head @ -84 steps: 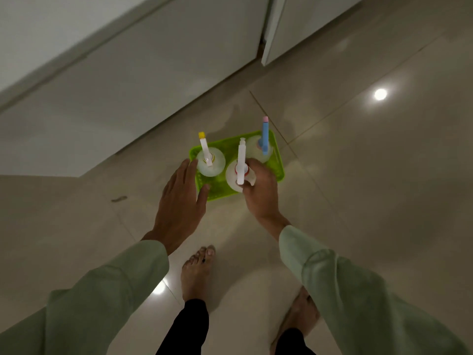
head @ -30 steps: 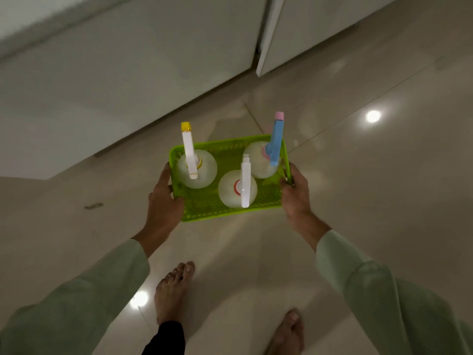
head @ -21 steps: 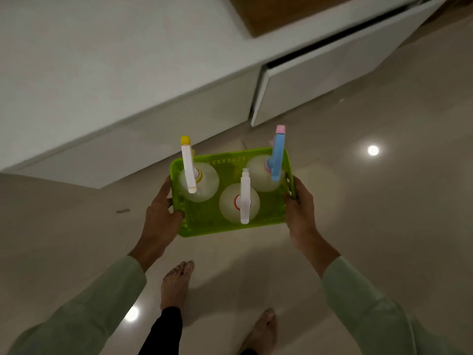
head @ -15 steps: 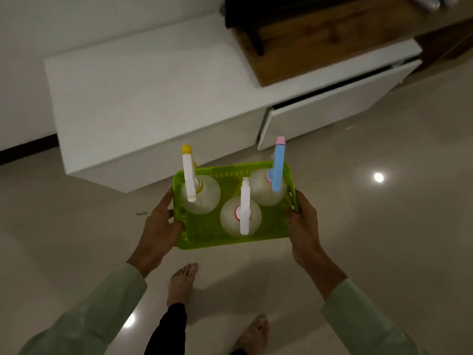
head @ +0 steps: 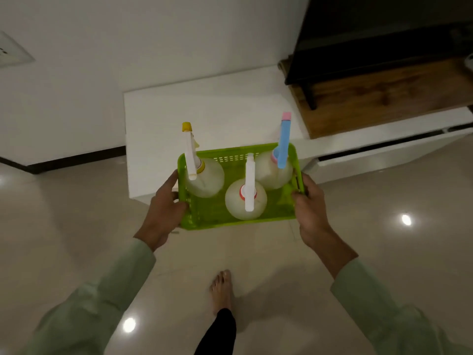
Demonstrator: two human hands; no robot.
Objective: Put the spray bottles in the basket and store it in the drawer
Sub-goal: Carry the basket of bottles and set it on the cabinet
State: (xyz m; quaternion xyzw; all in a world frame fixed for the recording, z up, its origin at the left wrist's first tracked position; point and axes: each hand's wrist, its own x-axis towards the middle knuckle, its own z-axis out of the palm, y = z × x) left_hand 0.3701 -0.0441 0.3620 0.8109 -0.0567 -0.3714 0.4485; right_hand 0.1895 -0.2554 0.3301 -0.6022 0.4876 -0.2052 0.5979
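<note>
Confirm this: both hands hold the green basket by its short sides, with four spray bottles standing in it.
Not quite. The head view shows three spray bottles, not four: yellow-tipped, white and blue. The rest stands: the left hand and right hand hold the green basket by its short sides.

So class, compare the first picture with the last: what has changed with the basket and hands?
The green basket came up off the floor; the left hand and right hand now grip its short sides, the right hand having let go of the middle spray bottle. All three bottles stayed upright inside.
</note>
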